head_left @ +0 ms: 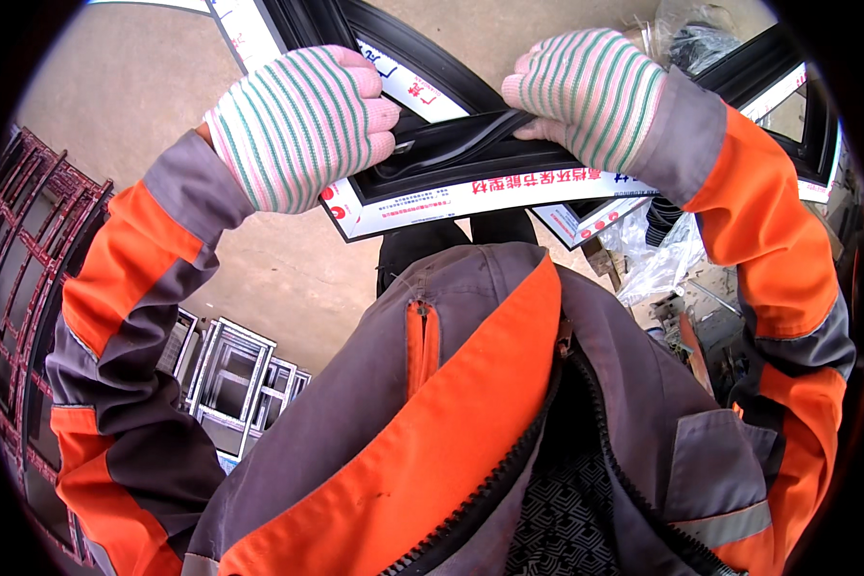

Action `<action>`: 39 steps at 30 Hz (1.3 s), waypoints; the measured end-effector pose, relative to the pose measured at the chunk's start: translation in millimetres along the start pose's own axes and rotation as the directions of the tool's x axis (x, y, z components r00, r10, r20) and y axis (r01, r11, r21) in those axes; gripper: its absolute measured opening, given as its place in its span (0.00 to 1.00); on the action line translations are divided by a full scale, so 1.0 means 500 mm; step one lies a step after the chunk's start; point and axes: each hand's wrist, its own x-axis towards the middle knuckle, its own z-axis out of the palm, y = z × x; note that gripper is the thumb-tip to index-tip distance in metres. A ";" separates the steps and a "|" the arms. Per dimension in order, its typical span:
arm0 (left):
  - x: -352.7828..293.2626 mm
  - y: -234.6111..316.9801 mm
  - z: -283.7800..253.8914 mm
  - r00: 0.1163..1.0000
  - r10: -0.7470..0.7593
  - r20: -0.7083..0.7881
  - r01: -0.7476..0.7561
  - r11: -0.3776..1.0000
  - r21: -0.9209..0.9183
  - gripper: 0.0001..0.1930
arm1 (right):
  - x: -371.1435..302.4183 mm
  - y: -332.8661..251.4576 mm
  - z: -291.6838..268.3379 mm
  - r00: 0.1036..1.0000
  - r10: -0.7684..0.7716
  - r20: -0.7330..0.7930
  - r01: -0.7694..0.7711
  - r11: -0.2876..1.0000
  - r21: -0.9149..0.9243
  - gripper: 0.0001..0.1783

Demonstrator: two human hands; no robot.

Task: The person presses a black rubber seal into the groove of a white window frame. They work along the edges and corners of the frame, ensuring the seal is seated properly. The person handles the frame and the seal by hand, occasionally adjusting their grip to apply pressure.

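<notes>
A black window frame [422, 180] with printed white film along its outer side lies across in front of me. My left hand [302, 125], in a striped knit glove, is closed at the frame's left corner. Its fingertips are curled down out of sight, so what they grip is hidden. A small shiny piece [403, 147] shows beside those fingers. In the same kind of glove, my right hand [590, 101] pinches a black rubber strip [480, 139] between thumb and fingers. From there the strip runs leftward over the frame's channel toward my left hand.
More film-covered black frames [778, 96] extend to the far right. Clear plastic wrapping [658, 250] and scraps lie on the right. Dark red metal racks [38, 240] stand at the left edge. Several silvery frames [230, 370] sit on the floor at lower left.
</notes>
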 end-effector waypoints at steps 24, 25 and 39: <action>-0.013 -0.013 0.019 0.998 0.022 -0.062 -0.020 0.999 0.030 0.13 | -0.028 0.013 -0.027 0.996 0.044 0.074 -0.074 0.879 0.470 0.11; -0.012 -0.014 0.019 0.997 0.029 -0.075 -0.027 0.999 0.023 0.13 | -0.030 0.012 -0.028 0.995 0.051 0.083 -0.085 0.873 0.480 0.10; -0.006 -0.006 -0.006 1.000 0.002 -0.017 -0.001 0.999 0.052 0.14 | -0.034 0.031 -0.016 0.985 0.060 0.161 -0.149 0.769 0.622 0.07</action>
